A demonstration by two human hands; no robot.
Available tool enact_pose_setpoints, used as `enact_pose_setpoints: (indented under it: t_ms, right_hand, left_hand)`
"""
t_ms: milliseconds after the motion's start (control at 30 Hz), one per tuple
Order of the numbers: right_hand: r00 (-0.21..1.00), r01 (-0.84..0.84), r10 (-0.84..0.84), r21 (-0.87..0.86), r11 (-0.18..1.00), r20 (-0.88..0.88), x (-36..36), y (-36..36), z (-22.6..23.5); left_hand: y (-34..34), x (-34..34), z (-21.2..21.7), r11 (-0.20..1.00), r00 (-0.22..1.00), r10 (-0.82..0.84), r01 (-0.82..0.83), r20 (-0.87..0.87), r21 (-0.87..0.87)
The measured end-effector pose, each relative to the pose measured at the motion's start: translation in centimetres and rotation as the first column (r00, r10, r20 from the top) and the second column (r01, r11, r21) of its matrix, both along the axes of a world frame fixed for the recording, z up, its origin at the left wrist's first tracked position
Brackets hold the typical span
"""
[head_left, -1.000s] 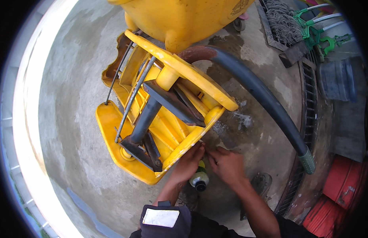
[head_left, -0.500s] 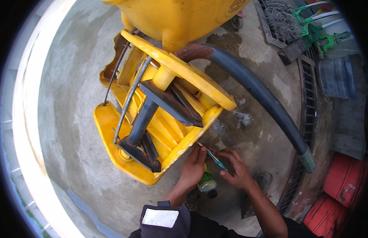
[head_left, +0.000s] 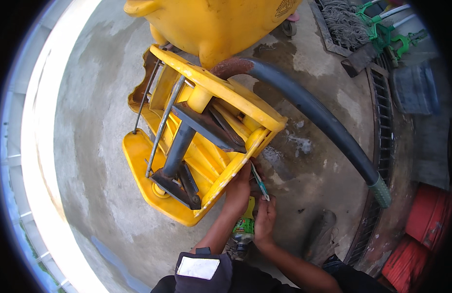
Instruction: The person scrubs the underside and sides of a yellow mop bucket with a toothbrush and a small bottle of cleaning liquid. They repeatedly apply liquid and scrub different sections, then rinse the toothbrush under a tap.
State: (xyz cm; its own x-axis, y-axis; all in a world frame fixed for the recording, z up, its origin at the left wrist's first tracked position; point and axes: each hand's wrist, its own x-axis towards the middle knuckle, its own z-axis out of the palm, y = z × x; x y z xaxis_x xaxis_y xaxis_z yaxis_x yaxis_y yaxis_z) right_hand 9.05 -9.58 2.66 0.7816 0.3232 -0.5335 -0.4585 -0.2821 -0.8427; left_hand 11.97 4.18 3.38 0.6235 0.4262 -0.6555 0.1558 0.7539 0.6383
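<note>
Closest in, a green plastic bottle [head_left: 243,228] lies on the ground just under both hands. The right hand [head_left: 265,219] is curled tight around a thin tool with a blue-green handle [head_left: 259,181] that points up from it. Just beside it, the left hand [head_left: 238,188] presses its fingers on the edge of the yellow plastic mop wringer [head_left: 206,146]. Farther off, a long black handle [head_left: 313,122] sticks out past it.

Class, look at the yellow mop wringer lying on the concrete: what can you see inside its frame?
Inside the yellow mop wringer show dark grey metal bars, a yellow roller and thin wire rods. The left hand covers its lower edge; the parts beneath the bars stay hidden.
</note>
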Motion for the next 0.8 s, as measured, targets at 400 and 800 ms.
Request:
enact_pose_setpoints:
  t_ms: [400, 800]
  right_hand:
    - [0.918, -0.309, 0.385, 0.434, 0.846, -0.096, -2.6, -5.3, 0.9]
    - [0.869, -0.413, 0.438, -0.152, 0.898, 0.229, 11.7, -4.2, 4.6]
  left_hand:
    - [0.8, 2.8, 2.7, 0.906, 0.921, 0.368, -0.324, 0.129, -0.273]
    - [-1.7, -1.7, 2.1, 0.998, 0.982, -0.063, 0.068, -0.181, 0.019]
